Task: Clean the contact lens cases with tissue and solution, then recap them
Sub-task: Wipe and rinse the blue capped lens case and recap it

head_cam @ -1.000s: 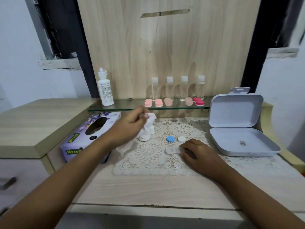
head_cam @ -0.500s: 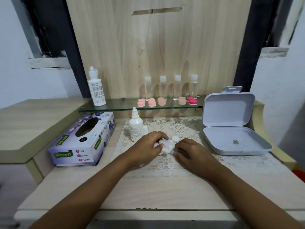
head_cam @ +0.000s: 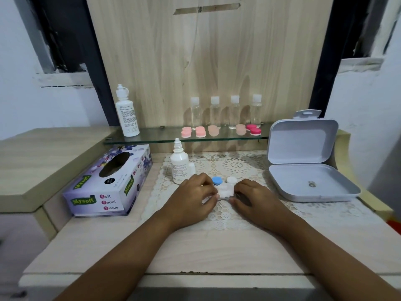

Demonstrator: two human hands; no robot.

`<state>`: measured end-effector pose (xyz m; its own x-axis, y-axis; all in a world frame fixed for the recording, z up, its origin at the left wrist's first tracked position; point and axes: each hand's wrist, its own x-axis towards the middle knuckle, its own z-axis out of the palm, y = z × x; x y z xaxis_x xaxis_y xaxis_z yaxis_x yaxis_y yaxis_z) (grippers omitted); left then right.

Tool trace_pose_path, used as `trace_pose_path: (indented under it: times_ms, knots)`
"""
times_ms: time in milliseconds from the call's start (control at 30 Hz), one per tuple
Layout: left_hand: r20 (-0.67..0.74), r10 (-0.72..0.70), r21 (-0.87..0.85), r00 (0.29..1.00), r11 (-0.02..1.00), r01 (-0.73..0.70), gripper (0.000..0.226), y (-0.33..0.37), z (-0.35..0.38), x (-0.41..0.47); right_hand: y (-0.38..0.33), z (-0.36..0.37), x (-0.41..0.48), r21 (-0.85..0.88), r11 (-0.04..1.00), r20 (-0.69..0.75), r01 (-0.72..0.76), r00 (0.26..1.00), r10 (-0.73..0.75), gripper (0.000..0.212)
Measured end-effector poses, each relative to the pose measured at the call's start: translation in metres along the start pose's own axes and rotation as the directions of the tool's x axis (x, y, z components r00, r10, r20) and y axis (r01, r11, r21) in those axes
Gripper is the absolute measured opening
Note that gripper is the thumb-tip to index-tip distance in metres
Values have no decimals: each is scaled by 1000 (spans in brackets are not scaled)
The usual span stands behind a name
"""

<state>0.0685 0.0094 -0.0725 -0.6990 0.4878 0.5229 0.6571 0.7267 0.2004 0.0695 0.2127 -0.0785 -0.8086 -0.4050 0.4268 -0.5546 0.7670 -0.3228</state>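
Contact lens case (head_cam: 228, 188) lies where your forearms, stretched over the pale wooden desk (head_cam: 195, 253), meet: on the lace mat (head_cam: 217, 218), half buried in white tissue (head_cam: 221, 195) (where one ends and the other begins is hard to tell). Your left hand (head_cam: 191, 198) has its fingers curled round the tissue and pinches it against the case's left end. Your right hand (head_cam: 256, 199) grips the right end, thumb and fingertips bent in tight.

Just beyond the case sit a blue cap (head_cam: 216, 180) and a white cap (head_cam: 231, 180), side by side on the mat and off the case. To their left a small dropper bottle (head_cam: 179, 168) stands upright. A purple tissue box (head_cam: 108, 185) rests at the desk's left side, and an open grey hinged box (head_cam: 303, 181) at the right has its lid raised.

Farther back, a glass shelf (head_cam: 152, 139) carries a tall white bottle (head_cam: 127, 114), four clear bottles (head_cam: 214, 114) and a row of capped pink lens cases (head_cam: 200, 131).
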Motion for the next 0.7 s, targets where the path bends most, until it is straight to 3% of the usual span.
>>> trace_pose_path:
  times_ms: [100, 367, 600, 700]
  knots:
    - [54, 12, 42, 998, 999, -14, 36, -2, 0, -3, 1, 0, 0, 11, 1000, -2, 5, 1000, -5, 25]
    - [20, 95, 289, 995, 953, -96, 33, 3, 0, 1, 2, 1, 1, 17, 999, -17, 28, 999, -28, 30]
    - [90, 15, 108, 996, 994, -24, 27, 3, 2, 4, 1, 2, 1, 31, 998, -65, 53, 997, -51, 25]
    - [85, 12, 116, 996, 993, -22, 29, 1, 1, 0, 2, 2, 2, 18, 999, -40, 51, 998, -50, 28]
